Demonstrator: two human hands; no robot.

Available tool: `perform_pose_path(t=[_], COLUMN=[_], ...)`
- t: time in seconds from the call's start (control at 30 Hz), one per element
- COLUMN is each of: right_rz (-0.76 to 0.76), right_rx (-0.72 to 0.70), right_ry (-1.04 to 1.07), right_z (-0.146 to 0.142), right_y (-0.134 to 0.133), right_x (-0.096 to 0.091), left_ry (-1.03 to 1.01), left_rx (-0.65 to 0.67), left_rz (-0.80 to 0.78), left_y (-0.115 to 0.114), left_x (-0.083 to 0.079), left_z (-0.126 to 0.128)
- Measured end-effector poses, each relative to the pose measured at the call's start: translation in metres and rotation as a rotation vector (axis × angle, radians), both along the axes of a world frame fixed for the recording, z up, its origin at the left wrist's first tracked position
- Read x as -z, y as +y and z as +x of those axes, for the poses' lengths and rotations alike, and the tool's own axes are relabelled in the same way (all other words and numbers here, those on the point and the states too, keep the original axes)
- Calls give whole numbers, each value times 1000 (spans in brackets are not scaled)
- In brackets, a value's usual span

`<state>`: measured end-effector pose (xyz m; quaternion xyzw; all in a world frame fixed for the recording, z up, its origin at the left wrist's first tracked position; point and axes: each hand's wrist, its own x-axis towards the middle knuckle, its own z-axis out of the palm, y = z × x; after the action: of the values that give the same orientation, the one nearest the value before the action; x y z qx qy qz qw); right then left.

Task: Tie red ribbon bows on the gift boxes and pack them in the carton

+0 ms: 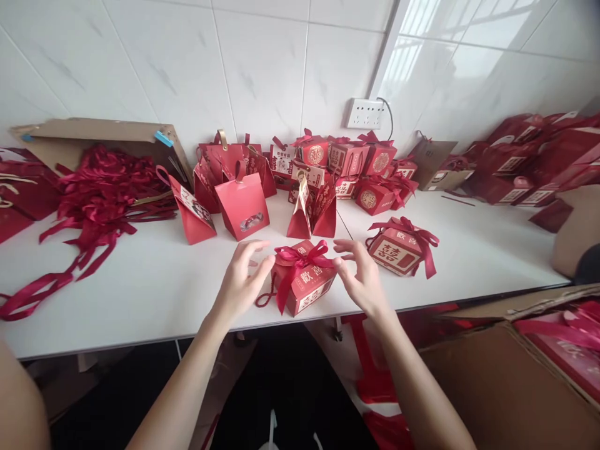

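A small red gift box (pixel 307 289) with white characters stands near the front edge of the white table (pixel 140 294), tied with a dark red ribbon bow (pixel 300 255). My left hand (pixel 241 278) hovers at the box's left side, fingers spread and apart, holding nothing. My right hand (pixel 359 275) is at the box's right side, fingers likewise spread, its thumb close to the ribbon. A second tied box (pixel 398 249) sits just right of my right hand.
A heap of loose red ribbons (pixel 94 200) lies at the left beside a cardboard lid (pixel 94 134). Folded red bags (pixel 241 203) and several finished boxes (pixel 365 165) line the wall. A cardboard carton (pixel 515 375) stands below the table at the right.
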<state>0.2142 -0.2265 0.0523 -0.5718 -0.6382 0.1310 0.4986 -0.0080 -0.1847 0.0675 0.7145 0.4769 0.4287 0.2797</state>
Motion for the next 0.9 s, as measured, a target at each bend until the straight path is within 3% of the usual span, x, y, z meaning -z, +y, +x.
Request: perform_pose_path(t=[0.1,0.2,0.33,0.43,0.53,0.63,0.73,0.8,0.9], right_rz=[-52,-169,-373,-385,-407,-489,-552,-489,-80], right_rx=[-22,-18,-161,-213,-140,-94,-136,-112,99], right_ry=[-134,-108,165,330,228,88,50,-1,-210], right_z=[-10,-21,-25,-23,-23,-22,-20,-19,-25], right_y=[10,16,9,-10,-32,-43,-43,-44,-49], right_x=[-19,-27,-22,-18,-17,-16,-12,-12,-15], left_ry=[30,47,84,44,22,50,47,26,20], left_rx=[93,143,119,32,-31,47,132,165,186], left_rz=[-31,-22,112,150,-33,-319,-424,-437,-375], left_y=[8,14,14,3,-12,-21,-23,-25,-34], left_x=[0,0,-1,2,5,7,5,1,-8], left_z=[7,13,9,0,-12,-25,-34,-37,-36])
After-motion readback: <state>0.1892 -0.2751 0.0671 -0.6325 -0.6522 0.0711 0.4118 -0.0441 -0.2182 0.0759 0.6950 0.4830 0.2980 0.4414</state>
